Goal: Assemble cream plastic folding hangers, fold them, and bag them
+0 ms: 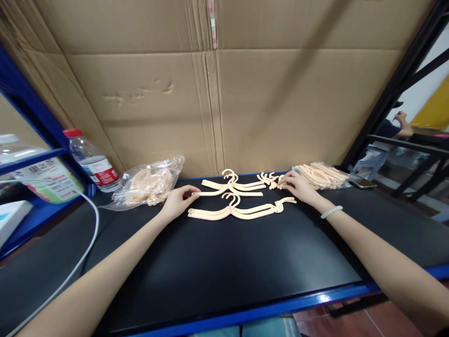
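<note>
My left hand (178,202) pinches the left tip of a cream plastic hanger (212,193), which lies among several like it in the middle of the table. Closer to me, more cream hangers (210,216) lie flat, their hooks pointing away. A loose curved piece (279,206) touches their right end. My right hand (300,187) is at a small pile of cream hook-shaped pieces (268,179), fingertips closed on one. Those fingertips partly cover the piece, so its exact shape is unclear.
Clear bags of cream plastic parts lie at the left (147,182) and right (317,175). A red-capped bottle (94,161) and a white cable (91,234) are on the left. Cardboard (147,107) walls the back. A phone (363,183) lies far right; beyond, a person (396,125) sits.
</note>
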`<state>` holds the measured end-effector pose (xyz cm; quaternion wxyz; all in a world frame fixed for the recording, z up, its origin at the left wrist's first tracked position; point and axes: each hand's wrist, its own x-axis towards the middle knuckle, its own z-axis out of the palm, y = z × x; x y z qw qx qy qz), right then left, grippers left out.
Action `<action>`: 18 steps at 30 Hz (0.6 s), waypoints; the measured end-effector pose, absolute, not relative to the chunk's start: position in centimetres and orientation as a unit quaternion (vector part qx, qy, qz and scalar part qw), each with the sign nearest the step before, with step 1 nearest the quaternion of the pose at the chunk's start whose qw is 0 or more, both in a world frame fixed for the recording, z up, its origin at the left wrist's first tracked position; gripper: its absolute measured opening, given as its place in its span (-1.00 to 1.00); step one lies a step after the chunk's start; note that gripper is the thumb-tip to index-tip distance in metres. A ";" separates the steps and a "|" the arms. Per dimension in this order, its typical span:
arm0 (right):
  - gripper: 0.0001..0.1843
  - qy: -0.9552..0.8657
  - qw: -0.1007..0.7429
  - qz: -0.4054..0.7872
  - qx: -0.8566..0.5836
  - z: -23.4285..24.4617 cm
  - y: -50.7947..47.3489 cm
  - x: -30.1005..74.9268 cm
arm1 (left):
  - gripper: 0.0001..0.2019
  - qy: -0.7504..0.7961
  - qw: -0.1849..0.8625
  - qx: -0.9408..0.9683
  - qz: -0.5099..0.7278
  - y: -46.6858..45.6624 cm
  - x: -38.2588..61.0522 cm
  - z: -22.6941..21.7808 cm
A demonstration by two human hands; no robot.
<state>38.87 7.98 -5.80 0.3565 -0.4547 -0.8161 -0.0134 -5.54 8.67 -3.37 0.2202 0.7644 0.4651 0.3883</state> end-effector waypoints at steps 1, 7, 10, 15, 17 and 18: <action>-0.81 -0.811 0.366 -0.023 -0.456 -5.7 7.9 38.9 | -0.68 0.466 0.237 0.752 0.402 8.6 -5.6 -3.4; -0.71 -0.738 0.463 -0.096 -0.481 -4.4 7.2 38.3 | -0.60 0.461 0.342 0.646 0.503 8.4 -5.7 -3.6; -0.72 -0.674 0.551 -0.050 -0.490 -3.3 6.0 37.0 | -0.60 0.451 0.392 0.591 0.543 8.1 -5.6 -3.6; -0.69 -0.571 0.648 0.204 -0.462 -1.8 4.0 33.7 | -0.60 0.423 0.452 0.518 0.590 7.4 -5.0 -3.4; -0.72 -0.546 0.660 0.282 -0.433 -1.5 3.4 32.4 | -0.60 0.412 0.470 0.496 0.603 7.0 -4.5 -3.3; -0.72 -0.533 0.659 0.325 -0.419 -1.4 3.2 31.9 | -0.59 0.407 0.478 0.487 0.607 6.8 -4.3 -3.3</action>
